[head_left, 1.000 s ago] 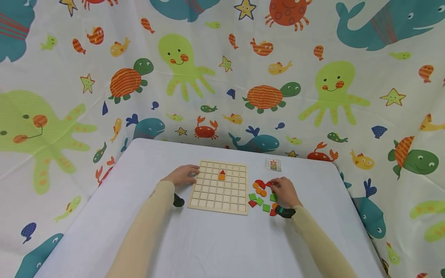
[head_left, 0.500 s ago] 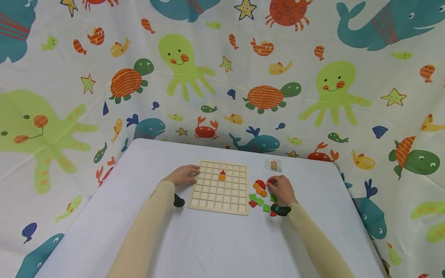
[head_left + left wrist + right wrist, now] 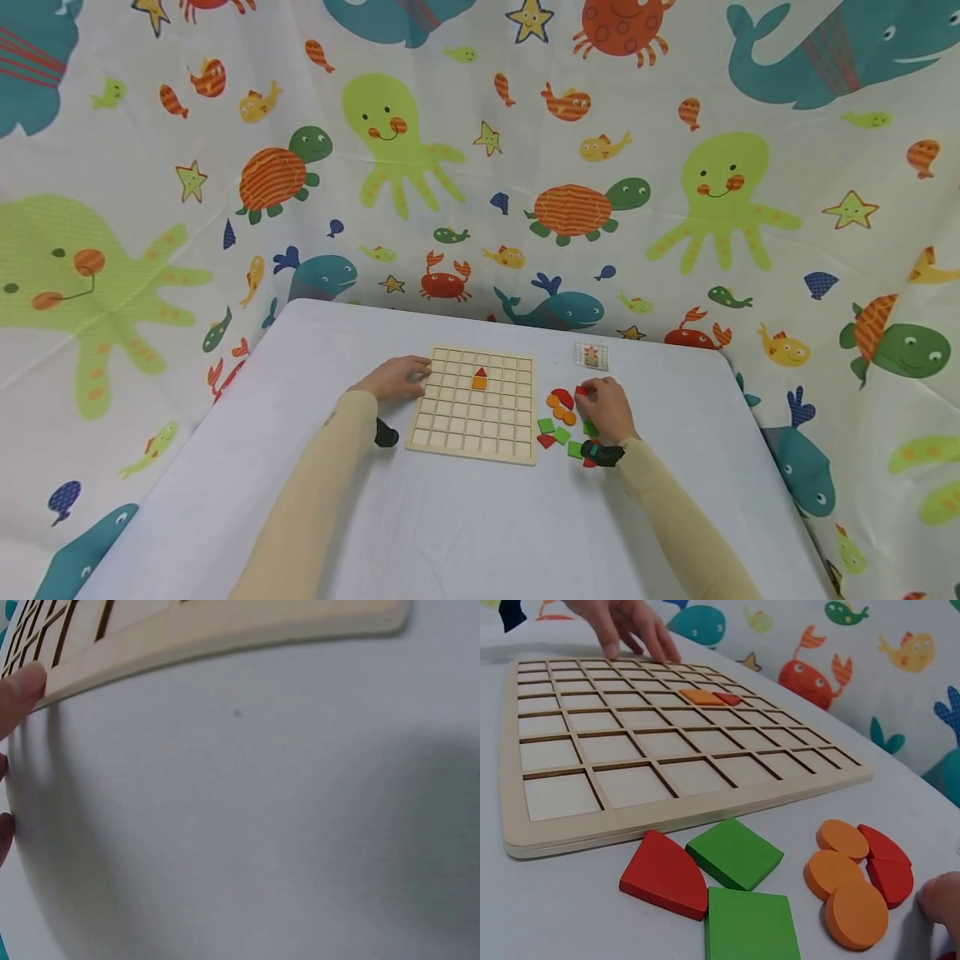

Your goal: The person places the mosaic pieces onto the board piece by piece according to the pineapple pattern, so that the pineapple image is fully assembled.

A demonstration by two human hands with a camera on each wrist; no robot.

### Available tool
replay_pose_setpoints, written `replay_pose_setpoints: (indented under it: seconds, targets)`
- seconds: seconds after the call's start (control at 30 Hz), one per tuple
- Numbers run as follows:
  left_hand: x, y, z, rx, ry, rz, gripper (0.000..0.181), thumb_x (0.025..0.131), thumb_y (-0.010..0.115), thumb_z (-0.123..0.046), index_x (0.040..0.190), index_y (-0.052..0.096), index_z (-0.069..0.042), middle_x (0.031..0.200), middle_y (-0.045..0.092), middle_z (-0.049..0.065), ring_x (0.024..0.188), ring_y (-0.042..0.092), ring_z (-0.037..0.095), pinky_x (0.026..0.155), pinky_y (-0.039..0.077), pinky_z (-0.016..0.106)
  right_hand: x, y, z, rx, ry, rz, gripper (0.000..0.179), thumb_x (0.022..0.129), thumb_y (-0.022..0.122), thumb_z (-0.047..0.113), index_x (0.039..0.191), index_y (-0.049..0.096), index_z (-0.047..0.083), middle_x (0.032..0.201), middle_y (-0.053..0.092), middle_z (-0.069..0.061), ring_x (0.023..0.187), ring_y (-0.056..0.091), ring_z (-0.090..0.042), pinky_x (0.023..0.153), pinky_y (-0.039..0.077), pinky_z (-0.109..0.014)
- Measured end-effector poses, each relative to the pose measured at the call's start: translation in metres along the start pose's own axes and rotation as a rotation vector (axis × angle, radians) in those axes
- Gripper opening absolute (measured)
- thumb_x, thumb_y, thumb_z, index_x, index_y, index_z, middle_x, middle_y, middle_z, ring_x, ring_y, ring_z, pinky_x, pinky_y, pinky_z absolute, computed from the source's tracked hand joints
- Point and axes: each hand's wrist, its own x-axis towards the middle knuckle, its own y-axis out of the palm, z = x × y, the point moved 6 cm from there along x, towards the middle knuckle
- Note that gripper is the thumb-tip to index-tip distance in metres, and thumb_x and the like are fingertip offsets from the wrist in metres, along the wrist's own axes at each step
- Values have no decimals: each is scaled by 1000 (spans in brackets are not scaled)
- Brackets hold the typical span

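A wooden grid board (image 3: 450, 417) lies flat on the white table, with an orange square (image 3: 479, 383) and a red triangle (image 3: 481, 372) in neighbouring cells. At its left side, my left hand (image 3: 392, 379) rests with relaxed fingers on the edge; the left wrist view has the thumb (image 3: 28, 681) on the rim. My right hand (image 3: 609, 408) pinches a small red piece (image 3: 581, 390) between thumb and fingertips, just right of the loose pieces. Its exact shape is mostly hidden by the fingers. Only a fingertip (image 3: 939, 900) of that hand enters the right wrist view.
Between board and right hand lie orange discs (image 3: 857, 916), green squares (image 3: 735, 853), a red quarter-circle (image 3: 664, 876) and two red pieces (image 3: 889, 874) side by side. A small gridded picture card (image 3: 591, 356) lies behind them. A sea-animal printed curtain (image 3: 480, 167) hangs behind the table.
My right hand has shifted slightly left and away from me, the red piece at its fingertips moving with it. My left hand and the board have stayed in place.
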Motion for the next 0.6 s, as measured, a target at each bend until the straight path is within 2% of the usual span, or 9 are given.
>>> replay_pose_setpoints:
  seconds: [0.2, 0.5, 0.6]
  targets:
    - [-1, 1, -1, 5, -2, -1, 47, 89, 72, -17, 132, 61, -2, 149, 45, 11, 141, 34, 33, 118, 27, 48, 1, 1, 1, 8, 14, 11, 39, 91, 69, 27, 117, 65, -1, 114, 56, -19, 103, 49, -32, 99, 49, -49]
    - [1, 0, -1, 17, 23, -7, 46, 89, 72, -16, 130, 62, -2, 148, 46, 13, 140, 35, 35, 118, 28, 49, 2, 1, 4, 20, 17, 1, 34, 91, 69, 24, 117, 67, 1, 117, 55, -19, 110, 48, -34, 103, 46, -52]
    - [1, 0, 0, 4, 12, -4, 46, 88, 73, -16, 131, 61, -2, 149, 46, 12, 141, 35, 34, 118, 28, 49, 2, 1, 4, 21, 15, 12, 35, 91, 69, 23, 118, 67, 1, 118, 56, -19, 111, 48, -34, 103, 46, -52]
